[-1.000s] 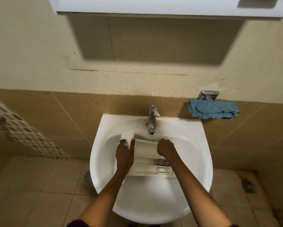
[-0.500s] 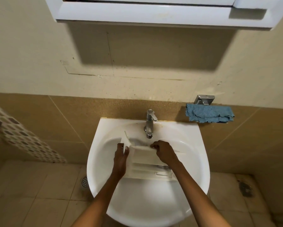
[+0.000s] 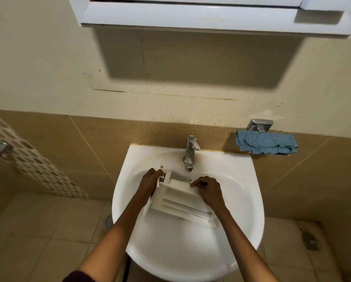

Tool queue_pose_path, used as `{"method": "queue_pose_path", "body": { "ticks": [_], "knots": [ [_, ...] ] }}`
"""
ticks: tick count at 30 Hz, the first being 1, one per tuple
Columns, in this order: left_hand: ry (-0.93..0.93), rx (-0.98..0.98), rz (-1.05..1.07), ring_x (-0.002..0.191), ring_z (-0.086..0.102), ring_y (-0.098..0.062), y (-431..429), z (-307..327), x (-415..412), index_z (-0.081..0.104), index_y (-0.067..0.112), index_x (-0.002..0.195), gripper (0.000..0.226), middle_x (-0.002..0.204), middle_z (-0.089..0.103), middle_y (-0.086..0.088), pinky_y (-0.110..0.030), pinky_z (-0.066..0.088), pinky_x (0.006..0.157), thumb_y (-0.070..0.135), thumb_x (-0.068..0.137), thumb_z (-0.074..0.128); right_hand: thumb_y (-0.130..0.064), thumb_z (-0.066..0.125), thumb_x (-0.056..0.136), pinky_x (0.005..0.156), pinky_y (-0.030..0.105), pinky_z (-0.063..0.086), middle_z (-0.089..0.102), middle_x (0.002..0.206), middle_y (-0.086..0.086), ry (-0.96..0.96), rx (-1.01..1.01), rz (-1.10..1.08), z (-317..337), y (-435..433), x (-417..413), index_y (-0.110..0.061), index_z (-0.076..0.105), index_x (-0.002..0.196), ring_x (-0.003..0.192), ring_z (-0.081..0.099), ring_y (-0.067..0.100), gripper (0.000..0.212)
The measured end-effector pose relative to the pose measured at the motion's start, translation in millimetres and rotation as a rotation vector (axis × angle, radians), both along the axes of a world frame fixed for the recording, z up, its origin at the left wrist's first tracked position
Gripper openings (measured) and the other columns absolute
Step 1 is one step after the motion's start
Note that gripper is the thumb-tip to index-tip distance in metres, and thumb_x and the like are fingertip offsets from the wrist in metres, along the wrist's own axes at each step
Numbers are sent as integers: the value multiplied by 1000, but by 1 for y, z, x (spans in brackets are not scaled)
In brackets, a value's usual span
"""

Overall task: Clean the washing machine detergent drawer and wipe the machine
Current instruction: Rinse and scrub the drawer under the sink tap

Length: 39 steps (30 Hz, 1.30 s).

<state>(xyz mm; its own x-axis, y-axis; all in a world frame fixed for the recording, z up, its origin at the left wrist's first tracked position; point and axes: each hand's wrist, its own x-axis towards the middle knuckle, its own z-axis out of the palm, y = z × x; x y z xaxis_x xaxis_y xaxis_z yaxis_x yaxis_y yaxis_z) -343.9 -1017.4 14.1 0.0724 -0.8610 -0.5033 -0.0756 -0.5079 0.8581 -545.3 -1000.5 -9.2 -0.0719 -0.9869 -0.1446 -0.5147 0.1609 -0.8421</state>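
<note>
Hold the detergent drawer [image 3: 180,202] tilted over the basin of the sink [image 3: 241,180], directly below the tap [image 3: 190,154], so that runoff would fall into the bowl and not onto the floor. The left hand [image 3: 150,185] has its grip closed on the drawer's far left corner; the right hand [image 3: 209,191] has its grip closed on the top edge of the right side. Judged from this hold, the step in hand is rinsing or freeing a part of the drawer; support both ends and avoid twisting the thin partition walls. The drawer is white plastic, long and rectangular, with lengthwise compartments and a front panel toward the near right rim of the sink. No water stream can be made out. A blue cloth [image 3: 267,144] hangs on a wall holder beyond the sink's far right corner, well apart from both hands.
</note>
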Motion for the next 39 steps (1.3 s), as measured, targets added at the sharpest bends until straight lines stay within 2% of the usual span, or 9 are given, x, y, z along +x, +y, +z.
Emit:
{"method": "queue_pose_path", "body": {
  "ticks": [3,8,11,19,23,26,29,33,39],
  "knots": [
    [1,61,43,68,51,-16,-3,4,-3,38,10,106,27,90,53,-10,-28,40,59,25,87,51,12,41,83,63,8,44,62,74,0,-200,165,-101,7,-13,-1,-4,68,99,69,58,14,35],
    [-108,104,17,103,53,-26,-3,14,-12,23,19,141,70,116,52,-13,-34,47,82,60,88,43,4,33,97,87,37,52,56,86,22,-1177,581,-457,13,-46,16,12,49,114,84,55,31,25],
    [-286,9,10,125,46,-32,1,8,-15,24,22,145,61,140,47,-12,-46,37,107,56,94,27,6,28,95,75,34,53,53,81,20,-1269,639,-571,6,-54,25,11,51,90,76,52,30,24],
    [-344,-62,14,111,56,-30,4,8,-17,32,19,140,50,118,62,-14,-37,38,97,45,98,30,0,21,92,55,21,25,42,66,11,-1309,691,-543,-3,-55,32,-3,44,72,58,34,18,30],
    [-340,-68,22,112,56,-31,4,1,-16,31,21,141,50,122,60,-13,-41,39,100,46,98,30,11,47,53,54,20,24,43,52,7,-1432,608,-494,12,-39,13,-9,40,64,59,31,14,24],
    [-346,-77,16,113,55,-32,4,-2,-16,30,22,142,51,126,58,-13,-42,40,101,47,97,29,7,40,71,47,17,34,47,55,6,-1261,628,-345,32,-22,15,-7,46,68,56,41,14,16],
    [-351,-83,15,116,53,-32,4,-3,-15,30,22,142,52,129,56,-14,-45,39,104,48,97,29,4,36,93,50,19,45,64,61,10,-576,561,5,53,-14,45,8,63,94,49,59,12,27],
    [-356,-81,7,117,52,-34,5,-4,-17,31,23,142,52,131,55,-14,-50,38,105,49,96,29,-6,43,94,89,28,44,57,122,21,273,334,7,52,-7,45,4,53,120,111,57,28,29],
    [-355,-86,8,119,51,-33,5,-1,-17,29,21,143,52,133,53,-14,-50,37,106,46,97,28,-13,65,85,74,15,40,68,104,11,200,139,155,33,10,65,-4,68,99,88,62,17,17]
  ]
}}
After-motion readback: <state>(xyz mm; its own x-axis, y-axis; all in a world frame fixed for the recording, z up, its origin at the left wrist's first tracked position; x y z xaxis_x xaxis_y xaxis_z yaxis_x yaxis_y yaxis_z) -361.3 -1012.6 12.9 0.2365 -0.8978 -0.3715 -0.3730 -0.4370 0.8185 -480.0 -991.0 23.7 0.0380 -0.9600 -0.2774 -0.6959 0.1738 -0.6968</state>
